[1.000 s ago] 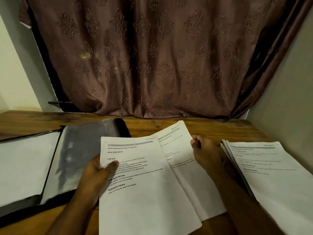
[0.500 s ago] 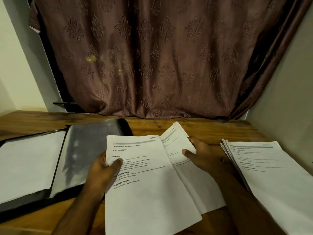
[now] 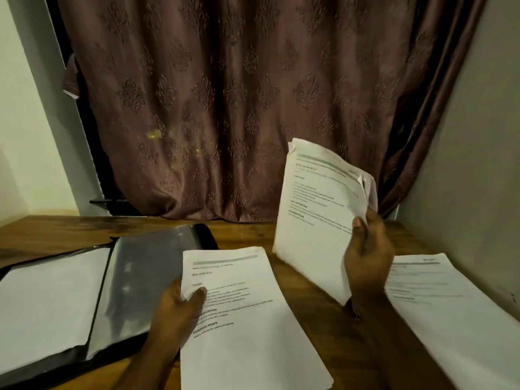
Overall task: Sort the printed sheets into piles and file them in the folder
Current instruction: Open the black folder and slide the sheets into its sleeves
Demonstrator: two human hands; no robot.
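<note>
Three lots of white printed sheets are seen on the brown wooden worktop point(image 3: 306, 232) beside an open black plastic-sleeved folder point(image 3: 135, 282), left. The pile point(image 3: 450, 311) lies right of the right hand point(image 3: 365, 257), whose fingers pinch raised sheets point(image 3: 318, 209), long axis upright. A sheet point(image 3: 244, 319) headed "REQUIRED PROPS" is gripped by the left hand point(image 3: 180, 311).

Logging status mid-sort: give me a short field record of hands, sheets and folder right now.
left hand: grips near sheets at their left edge
right hand: holds raised sheets up, tilted
right pile: lies flat on table by the wall
folder: open, clear sleeves showing, left of near sheets
filed now: cannot tell
</note>
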